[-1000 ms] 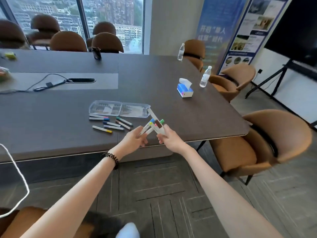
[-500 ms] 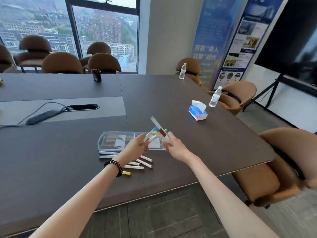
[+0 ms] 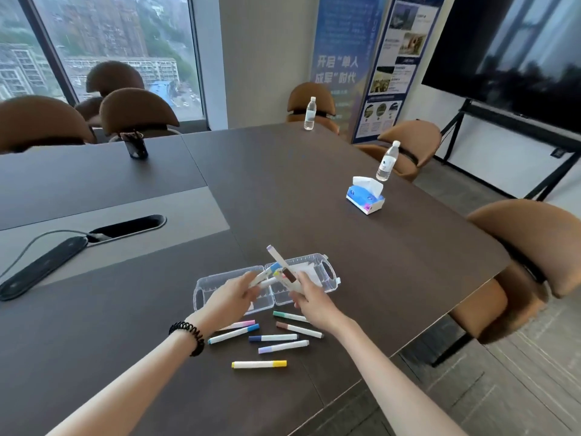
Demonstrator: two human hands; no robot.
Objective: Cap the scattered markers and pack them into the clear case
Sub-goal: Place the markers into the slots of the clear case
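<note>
The left hand (image 3: 232, 295) and right hand (image 3: 309, 302) each curl round a few markers (image 3: 279, 262), bunched directly over the open clear case (image 3: 331, 272), probably for dropping in together. Several loose markers (image 3: 273, 337) lie by the wrists.

The case (image 3: 330, 272) is made of clear, glossy plastic. The markers (image 3: 273, 337) are formed with smooth white plastic barrels and coloured plastic caps. The table (image 3: 314, 199) is finished in dark, matt wood grain. The chairs (image 3: 534, 243) are covered in smooth brown leather-like upholstery. The tissue pack (image 3: 364, 201) is wrapped in shiny film, with soft white paper at its top.
</note>
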